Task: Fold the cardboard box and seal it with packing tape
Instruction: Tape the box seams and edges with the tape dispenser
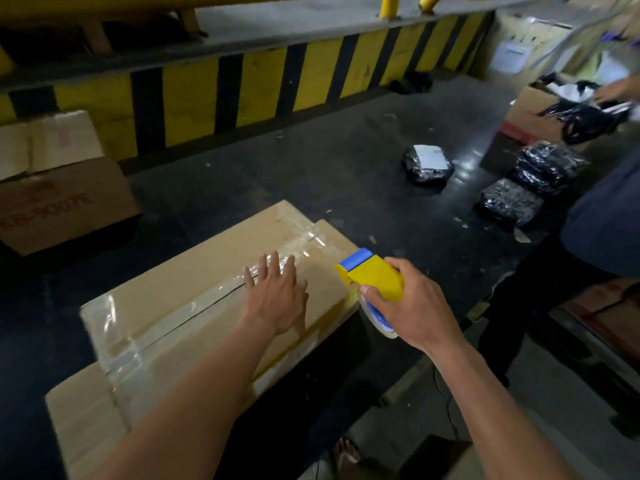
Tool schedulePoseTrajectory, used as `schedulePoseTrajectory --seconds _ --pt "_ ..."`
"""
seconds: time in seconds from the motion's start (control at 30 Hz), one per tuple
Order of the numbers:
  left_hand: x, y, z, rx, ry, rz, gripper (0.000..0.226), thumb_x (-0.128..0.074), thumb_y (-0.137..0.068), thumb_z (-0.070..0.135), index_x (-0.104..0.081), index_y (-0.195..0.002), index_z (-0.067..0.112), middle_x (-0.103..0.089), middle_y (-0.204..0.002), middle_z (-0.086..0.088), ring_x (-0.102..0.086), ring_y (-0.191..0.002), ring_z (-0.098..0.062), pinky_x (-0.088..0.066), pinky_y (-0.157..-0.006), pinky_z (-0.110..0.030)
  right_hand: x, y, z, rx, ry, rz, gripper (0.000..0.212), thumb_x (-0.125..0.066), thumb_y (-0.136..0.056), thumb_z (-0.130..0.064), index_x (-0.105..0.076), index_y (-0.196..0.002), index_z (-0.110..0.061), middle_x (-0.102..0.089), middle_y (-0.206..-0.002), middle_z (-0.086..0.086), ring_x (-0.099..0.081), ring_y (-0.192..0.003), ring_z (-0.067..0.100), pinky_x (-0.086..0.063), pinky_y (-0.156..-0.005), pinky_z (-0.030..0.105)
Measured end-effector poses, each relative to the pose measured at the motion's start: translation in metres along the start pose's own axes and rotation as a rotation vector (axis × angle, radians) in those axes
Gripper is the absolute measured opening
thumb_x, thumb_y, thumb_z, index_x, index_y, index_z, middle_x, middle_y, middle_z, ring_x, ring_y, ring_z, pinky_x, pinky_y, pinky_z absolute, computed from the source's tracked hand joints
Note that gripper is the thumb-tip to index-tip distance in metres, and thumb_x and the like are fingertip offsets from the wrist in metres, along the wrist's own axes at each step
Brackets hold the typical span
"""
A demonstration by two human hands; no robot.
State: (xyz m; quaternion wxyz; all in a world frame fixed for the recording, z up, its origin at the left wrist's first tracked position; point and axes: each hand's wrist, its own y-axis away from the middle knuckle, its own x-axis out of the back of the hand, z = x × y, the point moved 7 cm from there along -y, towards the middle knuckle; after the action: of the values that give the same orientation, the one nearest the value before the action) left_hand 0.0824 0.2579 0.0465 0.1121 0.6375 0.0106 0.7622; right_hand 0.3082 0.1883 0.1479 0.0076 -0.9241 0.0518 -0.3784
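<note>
A closed brown cardboard box (194,271) lies on the dark floor, its top flaps shut and clear tape running along the centre seam and across both ends. My left hand (277,296) presses flat on the taped seam near the box's far right part, fingers straight and spread. My right hand (412,306) grips a yellow and blue tape dispenser (372,277) with a clear tape roll under it, held just off the box's right edge.
A printed cardboard box (65,202) stands at the left by a yellow-and-black striped barrier (263,84). Black wrapped parcels (427,164) (509,202) lie on the floor to the right. Another person (602,220) stands at the right near an open carton (533,116).
</note>
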Motion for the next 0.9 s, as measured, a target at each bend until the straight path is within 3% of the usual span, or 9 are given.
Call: schedulePoseTrajectory --seconds 0.2,0.4,0.63,0.73,0.83,0.9 --pt "-0.019 -0.054 0.067 0.046 0.033 0.034 0.074 -0.015 -0.101 0.064 -0.004 -0.163 0.024 0.004 -0.171 -0.012 0.009 -0.156 -0.035 0.006 -0.119 -0.067 0.026 -0.063 0.071 -0.078 -0.001 0.107 0.055 -0.076 -0.077 -0.044 -0.055 -0.124 -0.022 -0.066 -0.11 -0.001 -0.06 -0.095 0.02 -0.046 -0.077 0.031" --pt "-0.029 -0.05 0.059 0.072 -0.037 0.061 0.078 -0.004 -0.096 0.071 0.003 -0.162 0.031 0.008 -0.171 -0.01 0.01 -0.157 -0.029 0.006 -0.122 -0.061 0.008 -0.101 0.128 -0.255 -0.135 0.039 0.053 -0.073 -0.079 -0.045 -0.055 -0.124 -0.023 -0.061 -0.106 -0.007 -0.06 -0.094 0.016 -0.051 -0.08 0.036" --pt "-0.027 -0.028 0.016 0.08 -0.02 0.072 0.079 -0.009 -0.093 0.071 -0.002 -0.163 0.034 0.004 -0.171 -0.005 0.006 -0.157 -0.025 0.005 -0.123 -0.06 -0.032 -0.113 0.205 -0.52 -0.358 -0.031 0.029 -0.072 -0.079 -0.044 -0.07 -0.087 -0.016 -0.071 -0.092 0.006 -0.066 -0.083 0.018 -0.054 -0.073 0.04" --pt "-0.024 -0.022 0.008 0.111 0.001 0.078 0.078 -0.015 -0.091 0.067 -0.009 -0.162 0.035 0.0 -0.172 -0.004 0.003 -0.157 -0.025 0.005 -0.123 -0.06 -0.053 -0.11 0.23 -0.564 -0.402 -0.095 0.027 -0.072 -0.081 -0.043 -0.074 -0.089 -0.017 -0.072 -0.092 0.003 -0.068 -0.089 0.02 -0.052 -0.073 0.034" --pt "-0.024 -0.021 0.011 0.124 0.024 0.095 0.075 -0.015 -0.093 0.064 -0.009 -0.161 0.034 0.0 -0.172 -0.004 0.004 -0.157 -0.025 0.007 -0.122 -0.061 -0.066 -0.112 0.246 -0.52 -0.274 -0.152 0.036 -0.06 -0.084 -0.056 -0.073 -0.087 -0.023 -0.072 -0.094 0.004 -0.066 -0.095 0.025 -0.053 -0.083 0.04" --pt "-0.026 -0.02 0.011 0.125 0.009 0.107 0.072 -0.011 -0.097 0.066 -0.005 -0.162 0.035 0.003 -0.171 -0.003 0.006 -0.157 -0.023 0.008 -0.123 -0.059 -0.063 -0.118 0.251 -0.46 -0.005 -0.17 0.048 -0.043 -0.088 -0.066 -0.072 -0.095 -0.029 -0.066 -0.104 0.014 -0.059 -0.102 0.037 -0.049 -0.09 0.047"
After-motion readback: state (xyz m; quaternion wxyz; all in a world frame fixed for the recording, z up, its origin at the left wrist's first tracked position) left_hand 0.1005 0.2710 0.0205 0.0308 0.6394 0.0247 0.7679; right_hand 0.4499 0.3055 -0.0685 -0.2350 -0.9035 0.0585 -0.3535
